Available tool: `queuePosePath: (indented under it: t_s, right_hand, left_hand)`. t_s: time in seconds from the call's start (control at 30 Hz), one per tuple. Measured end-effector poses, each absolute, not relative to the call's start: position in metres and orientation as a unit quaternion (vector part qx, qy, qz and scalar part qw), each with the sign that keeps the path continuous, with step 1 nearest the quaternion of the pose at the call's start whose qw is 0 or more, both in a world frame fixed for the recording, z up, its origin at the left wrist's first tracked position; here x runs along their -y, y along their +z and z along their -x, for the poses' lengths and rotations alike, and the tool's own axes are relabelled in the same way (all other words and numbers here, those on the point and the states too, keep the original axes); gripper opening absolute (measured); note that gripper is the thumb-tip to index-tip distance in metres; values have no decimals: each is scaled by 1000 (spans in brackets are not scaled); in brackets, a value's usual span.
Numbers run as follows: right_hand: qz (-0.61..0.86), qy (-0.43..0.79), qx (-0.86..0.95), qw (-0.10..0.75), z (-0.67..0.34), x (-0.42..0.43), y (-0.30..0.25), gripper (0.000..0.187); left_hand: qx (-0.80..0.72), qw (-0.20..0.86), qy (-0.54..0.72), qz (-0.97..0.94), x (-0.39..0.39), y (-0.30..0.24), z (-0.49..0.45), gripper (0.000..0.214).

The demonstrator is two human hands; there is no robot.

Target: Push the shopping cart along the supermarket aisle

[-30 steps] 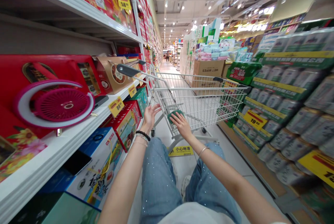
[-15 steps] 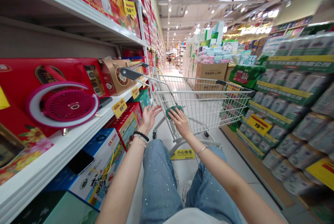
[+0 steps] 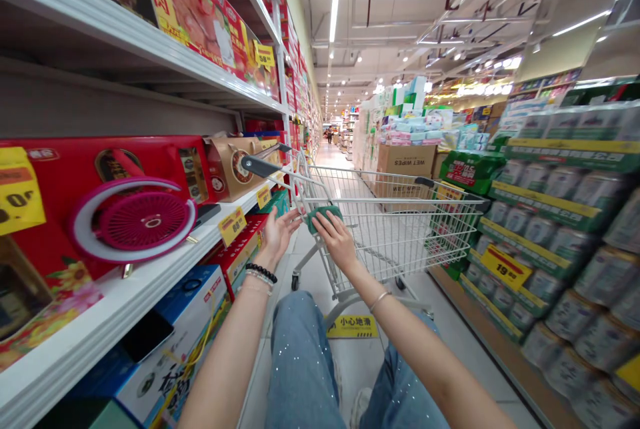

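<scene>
My right hand (image 3: pixel 336 237) is pressed over a folded dark green cloth (image 3: pixel 325 210), holding it against the near end of a wire shopping cart (image 3: pixel 400 222). Its fingers lie across the cloth and partly cover it. To the left, my left hand (image 3: pixel 280 234) is open, palm turned up, with nothing in it. Its fingertips come close to the cart's frame and the cloth; whether they touch, I cannot tell. The cart's handle (image 3: pixel 260 166) rises beyond my left hand, near the shelf edge.
A white shelf (image 3: pixel 165 242) along the left carries gift boxes and a magenta round fan (image 3: pixel 145 221). Below it, a phone (image 3: pixel 147 334) lies on a box. Stacked canned drinks (image 3: pixel 545 222) line the right. A yellow floor sign (image 3: pixel 353 326) lies under the cart.
The view has tilted upward, so the scene sits lower. My right hand and the cloth have moved up and left along the cart's end. My left hand stays open beside it.
</scene>
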State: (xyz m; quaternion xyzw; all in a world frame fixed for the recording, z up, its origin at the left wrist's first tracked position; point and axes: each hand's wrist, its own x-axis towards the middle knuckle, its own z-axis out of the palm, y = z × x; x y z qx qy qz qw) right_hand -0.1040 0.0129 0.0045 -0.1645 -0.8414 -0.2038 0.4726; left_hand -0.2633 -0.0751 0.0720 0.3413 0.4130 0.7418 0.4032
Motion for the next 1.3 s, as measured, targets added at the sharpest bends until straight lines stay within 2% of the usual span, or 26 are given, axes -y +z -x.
queuePosePath:
  t_s: [0.13, 0.4, 0.6, 0.83, 1.07, 1.3]
  right_hand:
    - [176, -193, 832, 489, 94, -12, -13, 49]
    - [173, -185, 816, 519, 122, -10, 37, 48]
    - [173, -205, 820, 505, 103, -11, 16, 50]
    - [161, -208, 793, 550, 124, 1, 72, 48]
    - [166, -200, 792, 552, 111, -6, 69, 53]
    - [108, -223, 796, 551, 141, 3, 109, 52]
  left_hand:
    - [-408, 397, 743, -352, 77, 72, 264, 62]
    - [-367, 382, 769, -357, 88, 101, 278, 56]
    - [-380, 381, 770, -342, 85, 110, 269, 59]
    - [-363, 388, 771, -350, 87, 109, 262, 56]
    - [-282, 396, 818, -307, 107, 138, 272, 58]
    - [-262, 398, 838, -265, 116, 156, 279, 53]
